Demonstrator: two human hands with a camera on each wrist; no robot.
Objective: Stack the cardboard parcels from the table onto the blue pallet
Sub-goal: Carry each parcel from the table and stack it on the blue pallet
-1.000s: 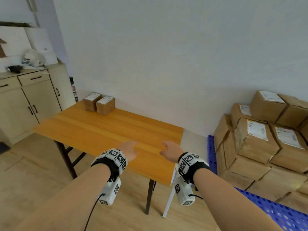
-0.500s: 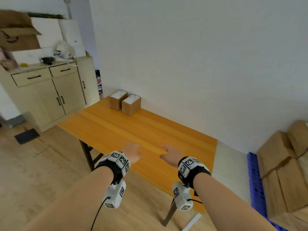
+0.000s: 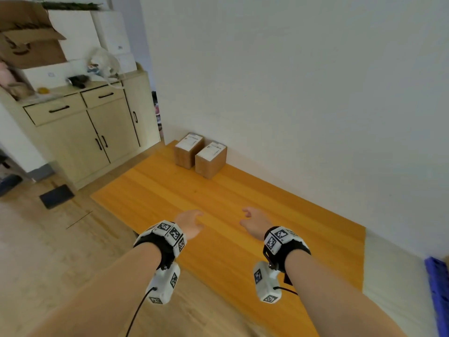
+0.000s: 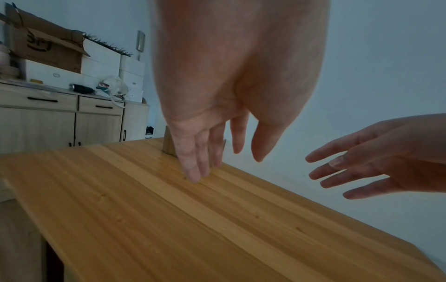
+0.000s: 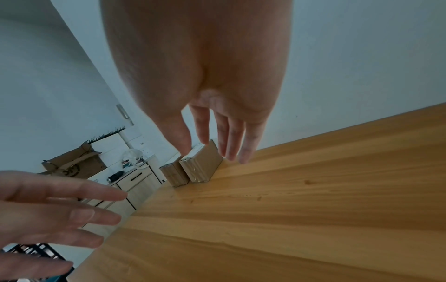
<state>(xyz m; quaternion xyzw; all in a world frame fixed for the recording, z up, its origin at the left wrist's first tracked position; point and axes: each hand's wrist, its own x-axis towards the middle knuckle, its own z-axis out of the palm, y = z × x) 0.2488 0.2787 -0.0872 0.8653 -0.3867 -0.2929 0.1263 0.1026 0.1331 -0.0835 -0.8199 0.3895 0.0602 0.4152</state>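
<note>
Two small cardboard parcels with white labels, a left one (image 3: 187,150) and a right one (image 3: 211,159), stand side by side at the far corner of the orange wooden table (image 3: 243,215), against the wall. My left hand (image 3: 190,222) and right hand (image 3: 252,220) hover over the near half of the table, both empty with fingers straight and spread, well short of the parcels. In the right wrist view the parcels (image 5: 201,165) lie just beyond my fingertips (image 5: 231,145). A sliver of the blue pallet (image 3: 438,288) shows at the right edge.
A beige cabinet (image 3: 90,132) stands to the left of the table, topped with white boxes and an open cardboard box (image 3: 29,40). A dark mat (image 3: 56,196) lies on the wooden floor. The white wall runs along the table's far side.
The view has swung left: the stacked parcels on the pallet have left the frame and the two table parcels appear nearer. Both hands stay empty, reaching further over the table.
</note>
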